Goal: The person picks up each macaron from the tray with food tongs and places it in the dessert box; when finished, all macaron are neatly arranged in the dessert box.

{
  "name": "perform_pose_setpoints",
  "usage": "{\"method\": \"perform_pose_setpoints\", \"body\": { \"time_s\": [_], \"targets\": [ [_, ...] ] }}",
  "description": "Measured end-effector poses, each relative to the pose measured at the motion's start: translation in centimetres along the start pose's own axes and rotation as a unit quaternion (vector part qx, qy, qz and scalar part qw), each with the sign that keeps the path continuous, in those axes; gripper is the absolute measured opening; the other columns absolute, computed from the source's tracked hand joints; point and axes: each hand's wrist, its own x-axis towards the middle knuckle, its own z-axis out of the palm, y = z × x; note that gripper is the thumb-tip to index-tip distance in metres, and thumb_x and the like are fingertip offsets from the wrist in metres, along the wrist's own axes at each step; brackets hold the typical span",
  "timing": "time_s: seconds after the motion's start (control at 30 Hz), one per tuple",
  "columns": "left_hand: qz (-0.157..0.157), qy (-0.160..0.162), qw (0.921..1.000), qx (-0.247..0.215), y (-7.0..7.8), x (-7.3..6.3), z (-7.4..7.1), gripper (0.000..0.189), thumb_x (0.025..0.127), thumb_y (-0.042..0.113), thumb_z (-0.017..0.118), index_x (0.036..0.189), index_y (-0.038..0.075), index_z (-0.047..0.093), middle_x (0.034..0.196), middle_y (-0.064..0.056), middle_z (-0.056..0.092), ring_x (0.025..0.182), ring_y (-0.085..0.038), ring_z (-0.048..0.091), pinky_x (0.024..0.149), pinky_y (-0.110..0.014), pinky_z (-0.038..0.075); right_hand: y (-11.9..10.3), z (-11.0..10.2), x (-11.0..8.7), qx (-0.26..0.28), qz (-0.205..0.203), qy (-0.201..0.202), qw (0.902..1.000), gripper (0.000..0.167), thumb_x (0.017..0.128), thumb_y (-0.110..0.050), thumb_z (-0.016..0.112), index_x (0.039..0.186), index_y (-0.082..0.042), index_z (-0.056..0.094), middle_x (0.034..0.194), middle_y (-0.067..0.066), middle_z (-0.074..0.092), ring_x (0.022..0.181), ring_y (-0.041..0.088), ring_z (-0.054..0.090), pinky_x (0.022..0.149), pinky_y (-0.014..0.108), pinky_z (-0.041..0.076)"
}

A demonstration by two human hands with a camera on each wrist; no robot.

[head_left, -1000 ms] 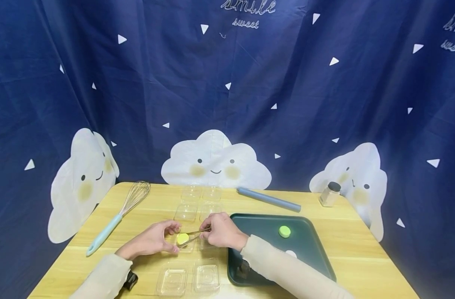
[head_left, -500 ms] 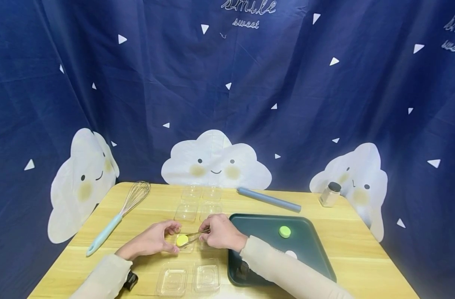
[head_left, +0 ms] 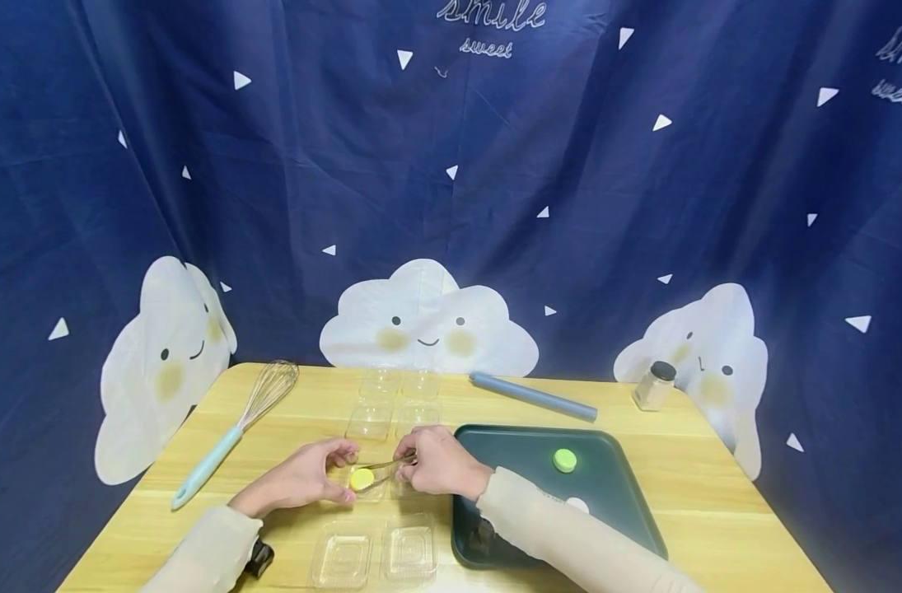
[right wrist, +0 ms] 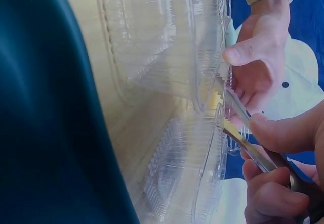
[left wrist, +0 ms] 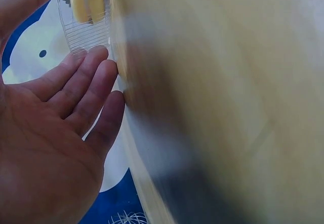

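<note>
My left hand [head_left: 310, 473] holds a clear plastic box [left wrist: 91, 36] between thumb and fingertips at its near and far sides. A yellow macaron [head_left: 362, 478] is inside it, its two shells showing on edge in the left wrist view. From the right, my right hand [head_left: 443, 463] pinches a pair of metal tongs [right wrist: 255, 155] between thumb and fingers. The tips of the tongs reach in over the box, one on either side of the macaron. A second clear half of the box, partly behind my right hand, lies right of the macaron.
A dark green tray [head_left: 525, 441] on the right bears a green macaron [head_left: 565, 460] and a pale one [head_left: 577, 504]. More clear boxes [head_left: 409, 550] stand nearer and farther. A whisk [head_left: 228, 441], blue rolling pin [head_left: 532, 395] and black-lidded jar [head_left: 654, 387] lie around them.
The yellow macaron has come down slightly within the box between the tong tips. My right hand has shifted a little with the tongs; the left hand stays in place.
</note>
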Motion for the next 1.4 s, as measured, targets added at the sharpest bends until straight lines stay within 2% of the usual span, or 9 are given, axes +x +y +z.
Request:
{"method": "perform_pose_setpoints", "body": {
  "time_s": [0.23,0.47,0.77,0.97,1.2,1.4],
  "targets": [
    [0.008,0.004,0.9999,0.004,0.1,-0.1,-0.1,0.079,0.069,0.034,0.091,0.134,0.003,0.058,0.120,-0.003,0.066,0.108,-0.019,0.060,0.096,-0.035,0.054,0.1,-0.2,0.2,-0.011,-0.010,0.004,0.9999,0.015,0.085,-0.020,0.078,0.099,-0.016,0.079,0.091,-0.009,0.072,0.079,-0.002,0.063,0.067,0.012,0.050],
    [0.000,0.004,1.0000,0.004,0.3,-0.1,0.0,0.080,0.067,0.031,0.092,0.134,0.004,0.059,0.119,-0.003,0.066,0.108,-0.019,0.059,0.097,-0.037,0.053,0.0,-0.4,-0.1,-0.006,-0.014,0.004,0.9999,0.014,0.086,-0.021,0.078,0.099,-0.016,0.078,0.092,-0.008,0.072,0.081,-0.003,0.064,0.068,0.010,0.050],
    [0.003,0.005,1.0000,-0.003,-0.1,-0.2,0.2,0.083,0.067,0.032,0.092,0.136,0.002,0.057,0.120,-0.004,0.066,0.108,-0.020,0.059,0.097,-0.035,0.053,-0.1,-0.6,-0.5,-0.007,-0.026,0.028,0.9992,0.014,0.086,-0.021,0.079,0.100,-0.016,0.079,0.092,-0.006,0.072,0.079,-0.001,0.062,0.067,0.011,0.049],
    [0.015,0.002,0.9999,0.005,-0.1,0.2,0.2,0.084,0.069,0.032,0.090,0.138,0.001,0.055,0.122,-0.004,0.066,0.110,-0.021,0.060,0.098,-0.036,0.053,0.0,-1.5,-0.9,0.010,-0.018,0.049,0.9986,0.016,0.086,-0.022,0.080,0.101,-0.016,0.078,0.091,-0.005,0.071,0.075,0.002,0.060,0.064,0.012,0.048],
    [0.003,-0.004,1.0000,0.005,-0.1,-0.1,-0.1,0.087,0.070,0.034,0.090,0.141,0.001,0.053,0.124,-0.005,0.065,0.112,-0.021,0.059,0.100,-0.034,0.053,0.2,-2.4,-1.3,0.069,-0.006,0.064,0.9956,0.015,0.087,-0.022,0.080,0.101,-0.017,0.078,0.094,-0.002,0.073,0.075,-0.002,0.057,0.065,0.015,0.049],
    [-0.005,-0.009,0.9999,0.004,0.1,-0.1,-0.2,0.091,0.071,0.036,0.090,0.144,0.000,0.050,0.126,-0.005,0.064,0.114,-0.021,0.058,0.101,-0.037,0.052,0.7,-3.8,-1.7,0.082,0.012,0.082,0.9932,0.013,0.087,-0.021,0.080,0.100,-0.021,0.077,0.096,-0.006,0.072,0.077,0.001,0.058,0.068,0.016,0.051]
  ]
}}
